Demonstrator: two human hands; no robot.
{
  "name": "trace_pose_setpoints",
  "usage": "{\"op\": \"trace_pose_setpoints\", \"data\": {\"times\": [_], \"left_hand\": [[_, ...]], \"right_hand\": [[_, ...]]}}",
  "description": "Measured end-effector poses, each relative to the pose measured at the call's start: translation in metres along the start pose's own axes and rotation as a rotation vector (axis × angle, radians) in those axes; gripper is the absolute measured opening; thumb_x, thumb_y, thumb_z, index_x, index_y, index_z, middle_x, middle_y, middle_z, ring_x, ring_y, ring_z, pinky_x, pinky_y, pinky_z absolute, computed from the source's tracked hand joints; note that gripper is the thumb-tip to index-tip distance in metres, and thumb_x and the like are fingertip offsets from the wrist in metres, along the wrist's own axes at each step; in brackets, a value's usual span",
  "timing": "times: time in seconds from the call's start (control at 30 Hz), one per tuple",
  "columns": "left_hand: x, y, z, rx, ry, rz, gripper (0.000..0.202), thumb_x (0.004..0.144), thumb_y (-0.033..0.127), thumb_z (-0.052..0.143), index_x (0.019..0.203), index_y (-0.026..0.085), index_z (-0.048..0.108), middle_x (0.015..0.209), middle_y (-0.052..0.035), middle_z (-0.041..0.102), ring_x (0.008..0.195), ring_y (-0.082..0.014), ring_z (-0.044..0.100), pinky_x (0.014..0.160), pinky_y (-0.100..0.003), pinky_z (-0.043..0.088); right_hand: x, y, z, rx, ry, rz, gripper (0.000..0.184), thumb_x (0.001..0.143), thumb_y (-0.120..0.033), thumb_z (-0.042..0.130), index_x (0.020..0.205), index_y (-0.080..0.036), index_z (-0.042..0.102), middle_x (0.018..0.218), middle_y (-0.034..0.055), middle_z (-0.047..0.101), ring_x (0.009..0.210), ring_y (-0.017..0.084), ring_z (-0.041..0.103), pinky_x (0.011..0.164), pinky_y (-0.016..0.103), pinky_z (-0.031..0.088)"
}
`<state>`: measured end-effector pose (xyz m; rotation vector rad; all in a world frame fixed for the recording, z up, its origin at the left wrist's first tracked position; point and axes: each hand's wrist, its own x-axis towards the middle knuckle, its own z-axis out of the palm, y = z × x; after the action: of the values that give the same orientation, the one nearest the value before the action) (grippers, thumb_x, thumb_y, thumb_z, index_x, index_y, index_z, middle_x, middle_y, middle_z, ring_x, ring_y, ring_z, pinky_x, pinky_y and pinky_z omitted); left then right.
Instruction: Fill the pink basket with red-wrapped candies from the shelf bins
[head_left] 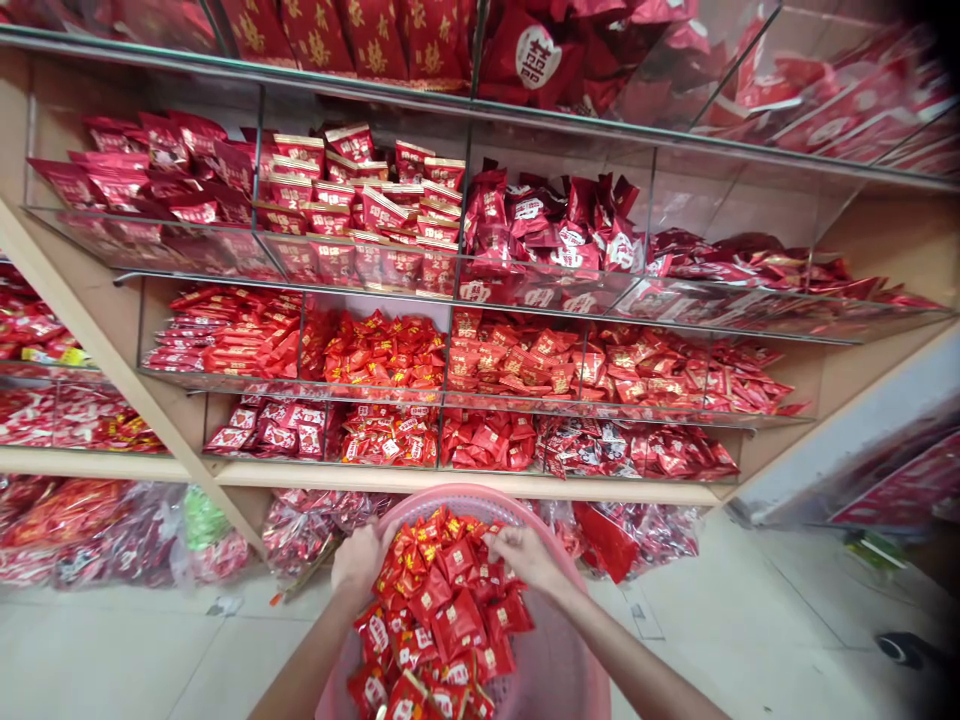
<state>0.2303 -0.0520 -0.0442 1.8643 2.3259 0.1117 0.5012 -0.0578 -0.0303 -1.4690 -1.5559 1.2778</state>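
A pink plastic basket (566, 655) stands below me, partly filled with small red candy packets (459, 622); some have gold print, others white labels. At the left, my left hand (358, 562) is closed over the basket's rim, with its fingertips partly hidden. My right hand (525, 556) is inside the basket, above the packets near the right. Its fingers are curled together at the pile's edge, and whatever is between them is hidden.
Wooden shelves with clear dividers (450, 345) hold several sections of red wrapped sweets. Plastic bags of packets (120, 530) lie under the lowest shelf board (465, 478). Pale floor tiles (720, 620) surround the basket. A dark object (900, 650) is at the far right.
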Motion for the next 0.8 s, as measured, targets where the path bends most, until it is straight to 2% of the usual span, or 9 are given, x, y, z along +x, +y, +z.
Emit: {"op": "trace_pose_setpoints", "data": {"times": [0.1, 0.2, 0.3, 0.4, 0.47, 0.53, 0.63, 0.8], "left_hand": [[-0.001, 0.001, -0.003, -0.011, -0.023, -0.012, 0.063, 0.081, 0.058, 0.02, 0.104, 0.013, 0.057, 0.083, -0.015, 0.067, 0.078, -0.0279, 0.064, 0.068, -0.036, 0.046], [-0.002, 0.003, -0.005, -0.007, -0.039, -0.021, 0.063, 0.081, 0.059, 0.02, 0.104, 0.013, 0.057, 0.084, -0.0162, 0.066, 0.079, -0.0274, 0.063, 0.069, -0.036, 0.045], [-0.002, 0.003, -0.004, -0.002, -0.031, -0.019, 0.063, 0.081, 0.058, 0.02, 0.105, 0.013, 0.056, 0.084, -0.0167, 0.066, 0.08, -0.0285, 0.063, 0.07, -0.037, 0.045], [-0.001, 0.002, -0.001, -0.013, -0.026, -0.022, 0.062, 0.081, 0.059, 0.021, 0.103, 0.013, 0.057, 0.082, -0.0158, 0.066, 0.079, -0.0294, 0.063, 0.068, -0.037, 0.045], [-0.001, 0.001, 0.0, -0.023, -0.024, -0.019, 0.061, 0.081, 0.058, 0.021, 0.102, 0.014, 0.057, 0.08, -0.015, 0.066, 0.079, -0.0299, 0.063, 0.067, -0.037, 0.045], [-0.001, 0.001, 0.0, -0.027, -0.026, -0.02, 0.061, 0.082, 0.058, 0.021, 0.103, 0.014, 0.056, 0.08, -0.0147, 0.066, 0.078, -0.0299, 0.063, 0.066, -0.037, 0.045], [-0.001, 0.002, 0.0, -0.023, -0.026, -0.031, 0.061, 0.082, 0.058, 0.021, 0.103, 0.013, 0.057, 0.082, -0.0147, 0.066, 0.079, -0.0289, 0.063, 0.068, -0.037, 0.045], [-0.001, 0.002, 0.0, -0.009, -0.018, -0.024, 0.062, 0.082, 0.058, 0.02, 0.103, 0.013, 0.057, 0.081, -0.0147, 0.066, 0.078, -0.0282, 0.063, 0.068, -0.036, 0.045]], "right_hand": [[0.033, -0.028, -0.021, -0.03, 0.119, -0.13, 0.03, 0.072, -0.037, 0.052, 0.05, -0.018, 0.051, 0.048, -0.0026, 0.053, 0.044, 0.009, 0.044, 0.048, 0.02, 0.035], [0.068, -0.047, -0.04, -0.13, 0.296, -0.214, 0.018, 0.072, -0.028, 0.054, 0.056, -0.019, 0.055, 0.058, -0.001, 0.059, 0.058, 0.012, 0.052, 0.059, 0.02, 0.039], [0.095, -0.054, -0.054, -0.3, 0.396, -0.144, 0.01, 0.073, -0.02, 0.051, 0.073, -0.02, 0.061, 0.066, -0.0002, 0.062, 0.066, 0.013, 0.057, 0.066, 0.021, 0.04], [0.113, -0.05, -0.061, -0.433, 0.41, -0.003, 0.025, 0.072, -0.014, 0.051, 0.095, -0.021, 0.06, 0.068, 0.0013, 0.063, 0.07, 0.014, 0.059, 0.068, 0.021, 0.039], [0.121, -0.047, -0.062, -0.467, 0.41, 0.05, 0.034, 0.071, -0.013, 0.053, 0.104, -0.021, 0.057, 0.072, 0.0042, 0.064, 0.074, 0.016, 0.06, 0.068, 0.023, 0.039], [0.128, -0.044, -0.061, -0.476, 0.416, 0.074, 0.033, 0.069, -0.013, 0.055, 0.101, -0.021, 0.059, 0.077, 0.0077, 0.065, 0.079, 0.019, 0.061, 0.067, 0.024, 0.039], [0.134, -0.042, -0.061, -0.486, 0.42, 0.113, 0.021, 0.066, -0.012, 0.058, 0.085, -0.02, 0.062, 0.081, 0.0109, 0.065, 0.083, 0.021, 0.061, 0.066, 0.025, 0.039], [0.134, -0.044, -0.062, -0.481, 0.433, 0.13, 0.009, 0.066, -0.014, 0.059, 0.072, -0.02, 0.06, 0.082, 0.01, 0.065, 0.088, 0.021, 0.06, 0.067, 0.024, 0.04]]}}
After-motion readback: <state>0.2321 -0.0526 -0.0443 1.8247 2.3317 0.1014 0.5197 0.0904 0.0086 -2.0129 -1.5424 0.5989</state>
